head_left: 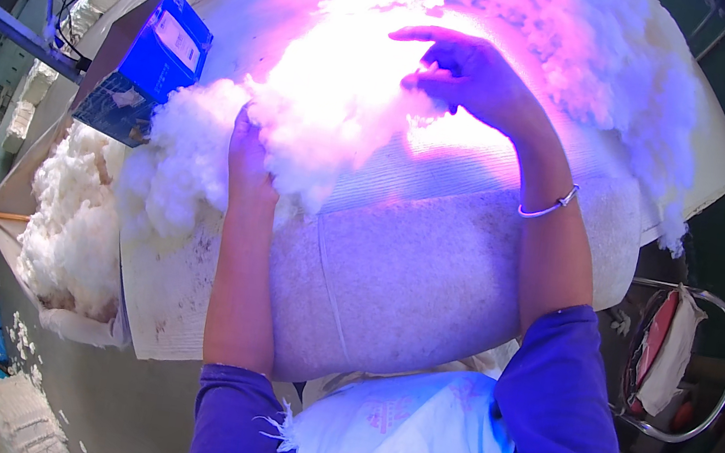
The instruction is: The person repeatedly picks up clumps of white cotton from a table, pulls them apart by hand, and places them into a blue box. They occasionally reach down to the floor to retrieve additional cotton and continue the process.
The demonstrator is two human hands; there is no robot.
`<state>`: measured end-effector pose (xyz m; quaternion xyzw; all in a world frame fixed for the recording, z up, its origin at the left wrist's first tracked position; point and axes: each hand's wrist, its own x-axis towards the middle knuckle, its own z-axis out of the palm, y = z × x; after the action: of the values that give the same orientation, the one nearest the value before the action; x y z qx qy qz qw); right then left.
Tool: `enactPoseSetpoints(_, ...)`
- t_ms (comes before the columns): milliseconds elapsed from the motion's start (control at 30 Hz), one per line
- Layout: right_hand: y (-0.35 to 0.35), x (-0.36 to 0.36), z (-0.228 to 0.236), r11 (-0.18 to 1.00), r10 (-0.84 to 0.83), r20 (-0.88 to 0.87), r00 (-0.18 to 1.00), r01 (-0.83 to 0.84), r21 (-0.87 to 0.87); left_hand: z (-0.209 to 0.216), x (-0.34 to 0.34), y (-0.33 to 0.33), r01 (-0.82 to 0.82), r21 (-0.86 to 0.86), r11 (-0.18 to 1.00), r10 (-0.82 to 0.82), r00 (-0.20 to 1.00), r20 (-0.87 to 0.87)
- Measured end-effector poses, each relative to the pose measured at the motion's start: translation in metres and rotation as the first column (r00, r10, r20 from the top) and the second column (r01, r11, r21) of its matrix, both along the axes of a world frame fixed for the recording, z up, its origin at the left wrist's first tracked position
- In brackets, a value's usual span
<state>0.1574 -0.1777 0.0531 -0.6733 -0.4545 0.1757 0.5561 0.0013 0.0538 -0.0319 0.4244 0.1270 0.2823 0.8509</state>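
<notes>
Between the two hands, toward the middle of the table (171,315), the white fluff (321,127) is lying loose, past the grey pad (413,262) that is covering the near edge; it is showing no clear long axis, only spreading leftward past the left hand (251,154); that hand is the nearer one, pressing against the fluff with its thumb showing, fingers hiding in it, so I cannot tell how tightly it is gripping; the right hand (464,78) is hovering at the fluff's right side, index stretching leftward, apart from the thumb, other fingers curling; glare is hiding whether it is pinching a tuft; a second heap (601,70) is covering the far right corner; on writing: the blue box (164,47) by the left edge is carrying a pale printed label; the apron (408,421) is bearing faint print, too blurred for reading.
</notes>
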Motion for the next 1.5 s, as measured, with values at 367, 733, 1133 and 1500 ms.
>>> enactPoseSetpoints(367,0.038,-0.043,-0.021,0.984,0.118,0.036,0.992,-0.121,0.132,0.034,-0.004,-0.065,0.049,0.997,0.057,0.259,0.964,-0.063)
enactPoseSetpoints(733,0.003,0.019,-0.015,0.964,0.125,-0.240,0.963,-0.060,0.259,0.009,0.002,-0.018,-0.216,0.264,0.940,0.246,0.966,-0.084)
enactPoseSetpoints(1133,0.042,-0.015,-0.052,0.996,0.073,-0.033,0.997,-0.075,-0.058,0.008,0.005,-0.020,-0.169,0.976,0.140,0.287,0.950,0.123)
enactPoseSetpoints(1500,-0.006,0.011,-0.012,0.991,0.057,0.101,0.993,-0.044,-0.129,-0.006,0.002,-0.003,-0.104,0.606,0.789,0.280,0.938,-0.203)
